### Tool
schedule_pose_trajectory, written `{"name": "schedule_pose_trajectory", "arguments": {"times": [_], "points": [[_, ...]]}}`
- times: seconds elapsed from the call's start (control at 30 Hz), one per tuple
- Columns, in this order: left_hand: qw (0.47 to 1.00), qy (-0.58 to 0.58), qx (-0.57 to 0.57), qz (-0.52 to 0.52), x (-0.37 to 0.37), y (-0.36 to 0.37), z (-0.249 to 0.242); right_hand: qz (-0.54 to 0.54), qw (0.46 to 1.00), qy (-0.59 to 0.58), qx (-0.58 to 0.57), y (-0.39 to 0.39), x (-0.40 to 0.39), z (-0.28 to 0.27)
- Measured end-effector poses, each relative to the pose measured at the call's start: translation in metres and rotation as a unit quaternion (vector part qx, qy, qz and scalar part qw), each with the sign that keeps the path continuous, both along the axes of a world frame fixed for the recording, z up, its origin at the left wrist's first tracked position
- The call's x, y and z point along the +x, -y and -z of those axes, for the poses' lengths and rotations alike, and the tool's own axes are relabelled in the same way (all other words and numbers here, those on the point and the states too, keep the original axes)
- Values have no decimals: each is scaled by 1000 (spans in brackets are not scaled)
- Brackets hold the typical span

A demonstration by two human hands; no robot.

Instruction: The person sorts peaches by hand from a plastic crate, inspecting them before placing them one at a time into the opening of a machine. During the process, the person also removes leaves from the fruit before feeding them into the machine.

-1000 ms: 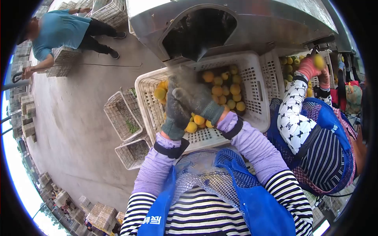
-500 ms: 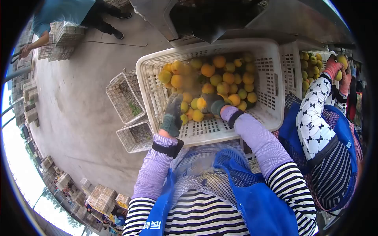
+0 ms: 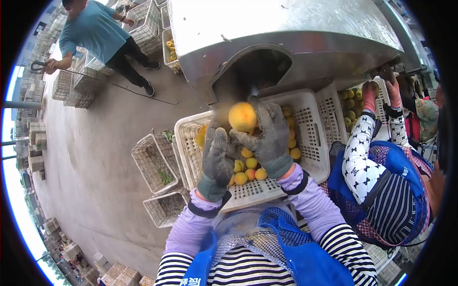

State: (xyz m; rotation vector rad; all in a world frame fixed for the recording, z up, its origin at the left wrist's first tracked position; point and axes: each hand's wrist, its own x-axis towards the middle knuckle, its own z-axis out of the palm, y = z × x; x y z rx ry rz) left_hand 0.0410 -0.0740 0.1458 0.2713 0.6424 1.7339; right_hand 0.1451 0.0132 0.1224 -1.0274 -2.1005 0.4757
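Over a white plastic crate [image 3: 322, 155] of yellow-orange fruit [image 3: 251, 163], my right hand [image 3: 271, 138] in a dark dusty glove grips a large peach-like fruit [image 3: 242, 117], thumb below it and fingers at its far right side. My left hand [image 3: 217, 159], gloved the same way, is raised just left of that fruit with its fingers extended upward; its palm faces the other hand. The held fruit is above the rest of the pile, in front of the dark opening [image 3: 253, 71] of a metal machine.
The metal machine [image 3: 296, 28] spans the far side. At the right, a co-worker in pink gloves [image 3: 369, 95] reaches over another crate of fruit [image 3: 352, 100]. Wire baskets [image 3: 155, 162] lie on the floor at left. A person in a teal shirt [image 3: 93, 31] holds a long hooked rod.
Both hands have risen from the pile toward the machine, and a fruit is now in my right hand. The view has tilted up, showing more of the machine and the standing person.
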Motion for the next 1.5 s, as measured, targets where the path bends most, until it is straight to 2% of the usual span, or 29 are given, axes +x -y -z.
{"name": "schedule_pose_trajectory", "arguments": {"times": [0.03,0.07,0.1,0.13,0.17,0.2,0.3,0.4,0.53,0.6,0.7,0.77,0.8,0.83,0.9,0.97,1.0,1.03,1.1,1.2,1.27,1.3,1.37,1.43,1.47,1.5], "points": [[997,-56,-26,-49,3,-6,-16,25,1000,19,0,-17,-9,0],[995,-69,-54,-39,0,-4,-5,49,998,39,0,-34,-16,3],[993,-83,-82,-30,-6,2,17,16,994,107,-6,-55,-20,31],[989,-97,-108,-19,-9,8,28,33,989,135,-53,-63,-24,38],[991,-49,-124,-11,-5,12,29,51,980,163,-99,-70,-28,44],[987,-54,-148,-9,-4,17,33,64,969,192,-143,-76,-31,44],[974,-70,-215,4,-1,27,54,60,966,215,-132,-85,-33,40],[975,-80,-209,-3,-1,22,60,35,997,61,31,-100,-42,45],[976,-54,-209,-3,-9,29,68,53,998,-3,32,-127,-70,61],[974,-74,-215,-1,-14,44,75,44,996,18,74,-121,-73,33],[967,-86,-239,-19,-10,59,73,49,994,70,72,-123,-60,7],[949,-132,-285,-24,-7,64,79,50,991,117,51,-122,-47,16],[941,-163,-297,-20,-7,62,91,45,993,103,19,-114,-37,22],[921,-227,-316,9,-5,62,112,41,995,90,-12,-105,-27,27],[870,-355,-337,59,-2,53,175,18,992,-8,-127,-75,13,36],[763,-482,-397,166,8,40,228,53,946,232,-222,-73,56,114],[699,-538,-419,215,16,31,255,25,918,272,-288,-69,78,162],[669,-543,-453,228,26,21,283,-3,883,310,-353,-60,94,199],[603,-552,-519,251,49,3,336,-50,838,409,-357,-25,92,223],[712,-482,-457,226,64,-19,390,38,847,380,-370,9,76,266],[729,-528,-387,199,84,-25,412,82,840,369,-390,11,62,292],[723,-572,-304,240,87,-12,476,106,833,365,-402,12,64,298],[637,-626,-295,339,74,-37,404,74,846,353,-393,10,75,301],[658,-583,-335,340,63,-60,347,46,850,345,-396,-3,80,289],[668,-559,-356,339,62,-62,343,29,843,349,-408,-10,84,275],[740,-482,-347,316,66,-56,356,13,836,353,-420,-15,87,262]]}}
